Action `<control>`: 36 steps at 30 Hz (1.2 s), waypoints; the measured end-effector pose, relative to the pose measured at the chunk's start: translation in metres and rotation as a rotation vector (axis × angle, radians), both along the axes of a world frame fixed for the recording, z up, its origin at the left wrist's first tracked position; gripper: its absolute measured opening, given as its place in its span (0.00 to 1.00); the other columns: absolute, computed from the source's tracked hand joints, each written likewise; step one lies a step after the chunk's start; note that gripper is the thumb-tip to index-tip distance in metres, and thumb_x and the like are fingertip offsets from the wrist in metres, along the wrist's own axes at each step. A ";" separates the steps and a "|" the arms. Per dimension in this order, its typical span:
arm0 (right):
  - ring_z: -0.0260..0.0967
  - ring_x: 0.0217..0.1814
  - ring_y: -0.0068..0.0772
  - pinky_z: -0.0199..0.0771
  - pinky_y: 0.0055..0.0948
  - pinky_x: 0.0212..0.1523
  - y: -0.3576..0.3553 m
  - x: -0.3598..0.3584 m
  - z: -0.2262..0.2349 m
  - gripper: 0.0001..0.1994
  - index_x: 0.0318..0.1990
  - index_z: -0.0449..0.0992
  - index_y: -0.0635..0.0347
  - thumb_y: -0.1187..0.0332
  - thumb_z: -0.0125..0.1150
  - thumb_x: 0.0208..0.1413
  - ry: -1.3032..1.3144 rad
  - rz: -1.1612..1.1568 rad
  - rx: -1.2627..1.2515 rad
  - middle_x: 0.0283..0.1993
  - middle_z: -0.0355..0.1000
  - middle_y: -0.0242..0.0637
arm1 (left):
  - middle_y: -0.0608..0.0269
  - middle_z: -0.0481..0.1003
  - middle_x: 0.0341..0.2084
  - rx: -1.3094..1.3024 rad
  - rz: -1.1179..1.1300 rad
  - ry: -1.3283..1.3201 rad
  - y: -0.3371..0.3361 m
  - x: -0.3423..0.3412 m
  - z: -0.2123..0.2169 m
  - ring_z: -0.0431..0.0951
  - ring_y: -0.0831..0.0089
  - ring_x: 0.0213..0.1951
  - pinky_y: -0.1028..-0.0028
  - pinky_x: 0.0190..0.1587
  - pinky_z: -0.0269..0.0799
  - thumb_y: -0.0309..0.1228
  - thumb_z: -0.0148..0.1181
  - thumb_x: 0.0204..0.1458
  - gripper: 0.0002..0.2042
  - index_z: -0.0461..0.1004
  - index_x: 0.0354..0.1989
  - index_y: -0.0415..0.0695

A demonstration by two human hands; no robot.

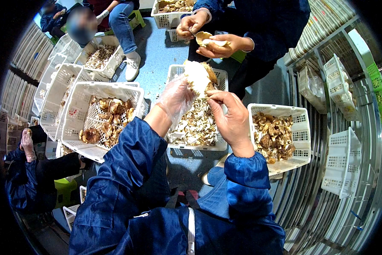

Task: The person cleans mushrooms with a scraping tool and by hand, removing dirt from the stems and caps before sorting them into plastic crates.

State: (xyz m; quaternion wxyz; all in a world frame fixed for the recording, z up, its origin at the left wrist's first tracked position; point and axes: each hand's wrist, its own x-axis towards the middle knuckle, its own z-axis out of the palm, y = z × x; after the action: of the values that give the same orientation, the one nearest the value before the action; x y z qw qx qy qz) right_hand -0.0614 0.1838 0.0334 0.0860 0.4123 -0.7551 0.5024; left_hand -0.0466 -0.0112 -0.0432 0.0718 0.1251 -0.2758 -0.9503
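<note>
Three white slotted plastic crates of brown mushrooms surround us: one at our left, one ahead under our hands, one at our right. Above the middle crate our left hand, in a thin clear glove, closes around a large pale mushroom. Our bare right hand pinches its lower edge with thumb and fingertips.
</note>
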 end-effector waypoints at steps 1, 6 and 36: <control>0.82 0.46 0.38 0.80 0.32 0.46 0.000 0.001 0.001 0.06 0.43 0.80 0.59 0.74 0.69 0.59 -0.024 -0.007 -0.019 0.44 0.83 0.39 | 0.61 0.81 0.44 0.002 0.005 -0.021 0.004 -0.001 0.003 0.84 0.73 0.43 0.75 0.44 0.84 0.33 0.58 0.67 0.11 0.74 0.53 0.41; 0.82 0.40 0.30 0.80 0.29 0.43 -0.003 0.009 0.002 0.05 0.44 0.79 0.61 0.74 0.66 0.63 -0.308 0.018 -0.085 0.40 0.83 0.40 | 0.63 0.81 0.42 -0.011 -0.035 0.021 0.002 0.007 0.013 0.84 0.75 0.40 0.77 0.41 0.84 0.31 0.58 0.67 0.11 0.74 0.53 0.41; 0.78 0.52 0.41 0.79 0.35 0.52 0.010 -0.007 0.007 0.08 0.38 0.82 0.56 0.74 0.74 0.51 0.161 0.016 0.035 0.48 0.82 0.36 | 0.57 0.80 0.45 0.330 0.060 -0.002 -0.013 0.003 0.004 0.85 0.67 0.43 0.69 0.43 0.87 0.33 0.45 0.73 0.12 0.70 0.56 0.41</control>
State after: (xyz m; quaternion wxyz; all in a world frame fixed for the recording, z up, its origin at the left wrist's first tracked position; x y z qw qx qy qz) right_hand -0.0680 0.1940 0.0399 0.1351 0.4587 -0.7513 0.4549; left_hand -0.0433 -0.0246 -0.0389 0.0782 0.1441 -0.1123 -0.9801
